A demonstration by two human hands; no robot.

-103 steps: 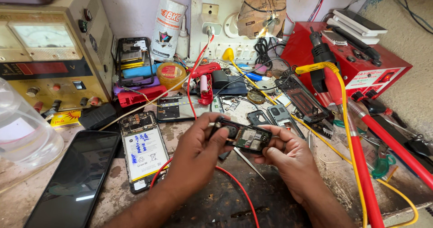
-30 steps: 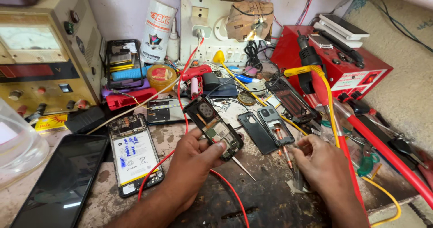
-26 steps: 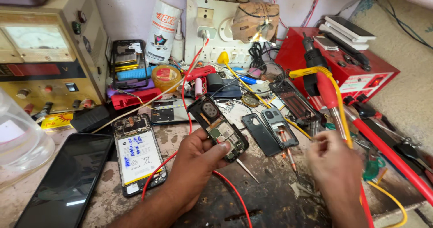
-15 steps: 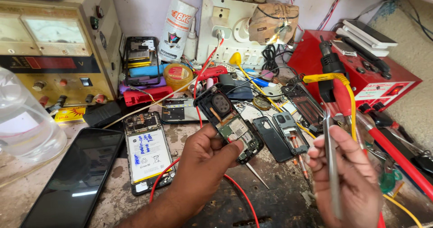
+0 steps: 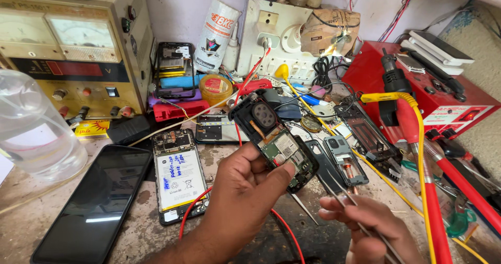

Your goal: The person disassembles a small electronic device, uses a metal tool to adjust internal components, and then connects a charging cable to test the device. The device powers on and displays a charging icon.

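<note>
The right hand [image 5: 373, 230] is closing its fingers around thin metal tweezers [image 5: 347, 212], whose tips are pointing up and left toward the opened small phone [image 5: 274, 141]. The left hand [image 5: 245, 196] is gripping that phone by its lower end, thumb pressing against the exposed circuit board, and is holding it tilted above the bench [image 5: 141, 232]. A red wire [image 5: 284, 232] is running under the left hand. To the left, an opened smartphone with a white battery [image 5: 177, 178] is lying flat beside a black screen panel [image 5: 96, 204]. Just beyond the held phone, two dark phone shells [image 5: 342, 159] are lying on the bench. Farther back, a beige power supply unit [image 5: 78, 45] is standing at left, a white socket board [image 5: 271, 39] at centre, and a red station [image 5: 433, 92] at right.
</note>
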